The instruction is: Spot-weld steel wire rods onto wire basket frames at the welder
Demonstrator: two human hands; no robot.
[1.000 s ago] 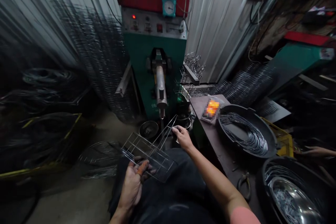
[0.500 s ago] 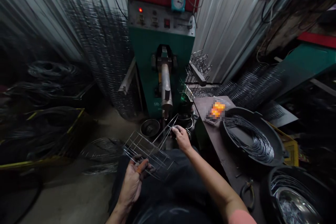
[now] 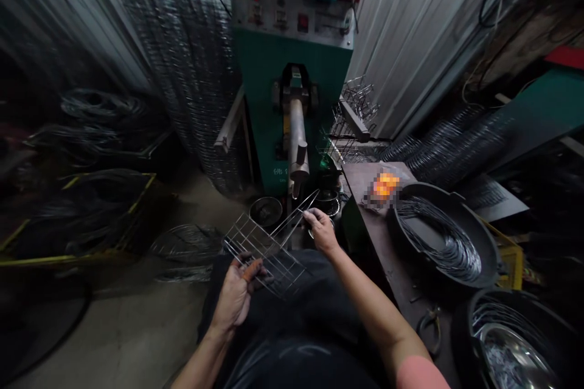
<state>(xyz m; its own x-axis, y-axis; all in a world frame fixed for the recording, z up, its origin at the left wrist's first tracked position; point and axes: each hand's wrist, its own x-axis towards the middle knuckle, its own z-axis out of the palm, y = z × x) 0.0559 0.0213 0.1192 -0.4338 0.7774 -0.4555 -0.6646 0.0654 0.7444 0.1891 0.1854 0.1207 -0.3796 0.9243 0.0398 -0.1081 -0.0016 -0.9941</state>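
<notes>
A wire grid (image 3: 264, 243) lies tilted over my lap. My left hand (image 3: 239, 289) is closed on its near left edge, with thumb on top and darkened fingertips beneath. Thin metal wire forming a long narrow loop (image 3: 292, 219) slants up from the grid's far side. My right hand (image 3: 322, 231) pinches this wire loop between thumb and fingers; whether it is joined to the grid I cannot tell. The loop's far tip is close to the lower end of the thick metal arm (image 3: 298, 137) of a green machine (image 3: 260, 73), seemingly just beside it.
At the right, a bench (image 3: 376, 228) bears a black tub (image 3: 438, 188) of wire rings, pliers (image 3: 431, 328) and a second tub with a metal bowl (image 3: 524, 340). Stacked wire grids (image 3: 196, 73) lean behind. Left stands a yellow-edged crate (image 3: 150, 185); a round pan (image 3: 266, 211) sits below the machine.
The whole view has shifted, with the machine appearing higher and further right. Both hands keep their holds; the wire loop's strands look closer together than before.
</notes>
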